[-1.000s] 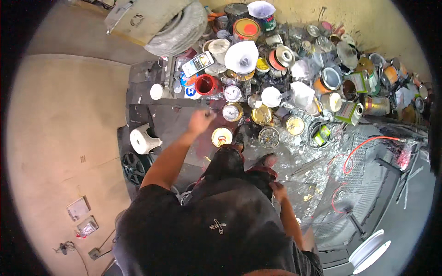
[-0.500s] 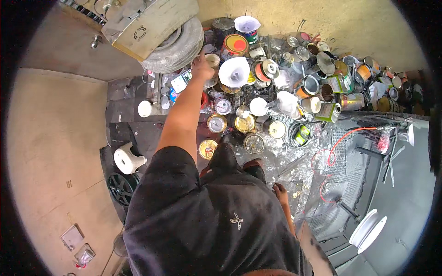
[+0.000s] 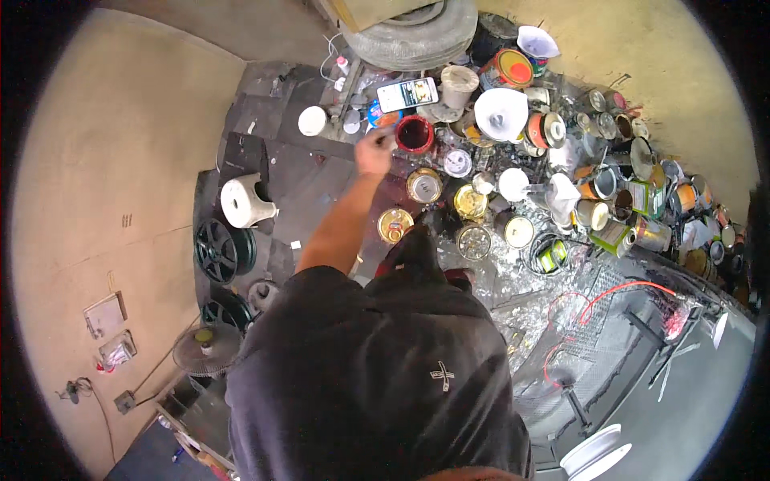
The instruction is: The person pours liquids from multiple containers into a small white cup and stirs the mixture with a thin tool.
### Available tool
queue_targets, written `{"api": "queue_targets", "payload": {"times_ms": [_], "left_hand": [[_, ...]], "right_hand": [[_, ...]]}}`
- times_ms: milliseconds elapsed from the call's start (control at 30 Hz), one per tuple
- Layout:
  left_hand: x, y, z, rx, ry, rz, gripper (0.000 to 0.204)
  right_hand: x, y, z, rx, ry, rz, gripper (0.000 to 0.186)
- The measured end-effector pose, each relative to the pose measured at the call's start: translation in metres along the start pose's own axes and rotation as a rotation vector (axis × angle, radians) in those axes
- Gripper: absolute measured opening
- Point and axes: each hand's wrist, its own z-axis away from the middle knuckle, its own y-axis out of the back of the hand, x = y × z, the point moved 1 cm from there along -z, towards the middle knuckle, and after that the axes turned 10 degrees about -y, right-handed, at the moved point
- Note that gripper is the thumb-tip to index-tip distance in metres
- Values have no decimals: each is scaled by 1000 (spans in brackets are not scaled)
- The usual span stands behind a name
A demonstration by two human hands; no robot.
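My left hand is just left of the red paint can, below a blue tub, its blurred fingers curled on something I cannot make out. Above the tub lies a smartphone with a lit screen. A white lid and several round tins, including a gold one, stand below and right of the red can, by my dark-clad legs. A white paper funnel rests on a can to the upper right. My right hand is hidden from view.
Crowded cans line the yellow wall at right. A tyre is at the top. A white stool, dark wheels and a fan stand at left. A red hose and white rim are at lower right.
My left hand reached up past the phone toward the tyre, then came back down beside the red can. My right hand has left view, and the camera's view has shifted.
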Motion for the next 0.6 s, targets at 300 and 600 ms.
{"api": "queue_targets", "payload": {"times_ms": [300,600], "left_hand": [[-61,81,67,80,333,-127,24],[-5,-10,117,-584,44,-303,39]], "right_hand": [[-51,6,-14,-81,-67,-89,55],[-103,-5,9,-26,-108,-79,54]]}}
